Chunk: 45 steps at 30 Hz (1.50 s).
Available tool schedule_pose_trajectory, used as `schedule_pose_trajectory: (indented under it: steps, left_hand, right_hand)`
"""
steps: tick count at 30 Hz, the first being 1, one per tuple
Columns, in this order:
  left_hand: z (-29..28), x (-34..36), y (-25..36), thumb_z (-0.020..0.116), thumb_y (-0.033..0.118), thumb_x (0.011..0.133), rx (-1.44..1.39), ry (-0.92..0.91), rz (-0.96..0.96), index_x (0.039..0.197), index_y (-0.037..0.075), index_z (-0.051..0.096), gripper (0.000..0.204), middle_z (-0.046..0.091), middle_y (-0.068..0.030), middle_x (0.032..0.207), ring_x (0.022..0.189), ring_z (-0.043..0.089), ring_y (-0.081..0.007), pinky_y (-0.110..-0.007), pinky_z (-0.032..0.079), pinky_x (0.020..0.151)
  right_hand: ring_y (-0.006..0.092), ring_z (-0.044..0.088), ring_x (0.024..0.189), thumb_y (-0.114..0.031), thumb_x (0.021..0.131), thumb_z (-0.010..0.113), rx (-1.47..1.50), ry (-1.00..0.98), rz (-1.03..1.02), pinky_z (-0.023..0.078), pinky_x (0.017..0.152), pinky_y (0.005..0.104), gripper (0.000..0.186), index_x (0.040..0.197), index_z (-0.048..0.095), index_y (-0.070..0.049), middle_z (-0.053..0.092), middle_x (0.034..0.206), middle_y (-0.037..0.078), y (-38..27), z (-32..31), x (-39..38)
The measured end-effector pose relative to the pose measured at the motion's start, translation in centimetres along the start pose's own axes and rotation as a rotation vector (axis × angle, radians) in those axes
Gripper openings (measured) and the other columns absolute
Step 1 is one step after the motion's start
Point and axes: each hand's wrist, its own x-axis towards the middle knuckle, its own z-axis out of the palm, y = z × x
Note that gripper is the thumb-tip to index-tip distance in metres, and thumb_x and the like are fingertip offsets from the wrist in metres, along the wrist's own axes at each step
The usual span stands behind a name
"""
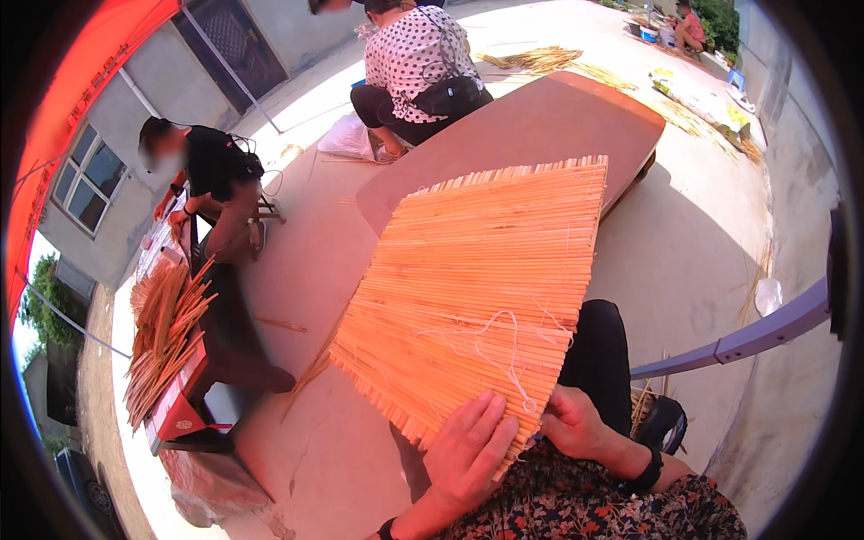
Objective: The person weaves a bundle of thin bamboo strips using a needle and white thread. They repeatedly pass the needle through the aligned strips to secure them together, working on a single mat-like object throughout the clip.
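Note:
A mat of thin, straw-coloured stalks (477,261) lies slanted across my lap and reaches up in front of the brown table. The stalks sit side by side, held in rows. Loose white thread (515,346) curls over its lower right part and ends in a small loop. On the near end of the mat my left hand (470,450) rests flat with its fingers stretched out. At the lower right corner my right hand (576,425) is closed, its fingertips partly hidden by the mat's edge. What they pinch cannot be made out.
A brown table (576,117) stands ahead. To the left, stalk bundles (162,333) lie on a dark bench, where a person in black (220,162) sits bent over. Another person in a dotted shirt (416,63) crouches beyond the table. A curved grey bar (729,346) crosses at right.

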Motion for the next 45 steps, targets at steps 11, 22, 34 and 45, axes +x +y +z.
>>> schedule_pose_trajectory:
  steps: [11, 22, 34, 45]
  left_hand:
    - [-0.1, 0.6, -0.1, 0.072, 0.007, 0.080, 0.012, -0.032, 0.032, 0.114, -0.001, 0.070, 0.035, 0.070, -0.0204, 0.120, 0.112, 0.069, -0.0369, -0.045, 0.057, 0.093]
    - [-0.7, 1.2, -0.1, 0.080, 0.007, 0.076, 0.036, -0.008, 0.039, 0.112, -0.002, 0.069, 0.038, 0.071, -0.0219, 0.116, 0.108, 0.070, -0.0392, -0.045, 0.058, 0.092]
    - [0.9, 0.7, -0.9, 0.078, 0.004, 0.079, 0.029, 0.025, -0.009, 0.119, 0.000, 0.066, 0.042, 0.068, -0.0218, 0.125, 0.116, 0.067, -0.0405, -0.047, 0.056, 0.095]
    - [1.2, 0.0, -0.9, 0.075, 0.001, 0.082, 0.055, -0.147, 0.029, 0.117, -0.001, 0.064, 0.036, 0.068, -0.0239, 0.125, 0.118, 0.065, -0.0421, -0.048, 0.053, 0.100]
  right_hand:
    - [0.0121, 0.067, 0.090, 0.003, 0.092, 0.063, 0.276, 0.064, -0.025, 0.057, 0.076, 0.0292, 0.029, 0.120, 0.063, 0.006, 0.071, 0.103, 0.004, 1.0, 0.5, -0.3]
    - [0.0187, 0.068, 0.076, -0.004, 0.091, 0.069, -0.351, 0.037, -0.243, 0.053, 0.068, 0.0306, 0.013, 0.103, 0.067, -0.002, 0.067, 0.085, 0.008, 1.5, 0.2, -0.4]
    - [0.0157, 0.063, 0.090, -0.011, 0.101, 0.062, 0.721, 0.467, -0.217, 0.055, 0.083, 0.0352, 0.006, 0.102, 0.057, -0.007, 0.061, 0.101, 0.007, 1.4, -2.9, -1.0]
    - [0.0102, 0.061, 0.072, -0.022, 0.107, 0.053, 1.637, 0.071, -0.041, 0.050, 0.047, 0.0236, 0.016, 0.101, 0.054, -0.008, 0.063, 0.091, 0.003, 0.3, -3.5, 1.8]
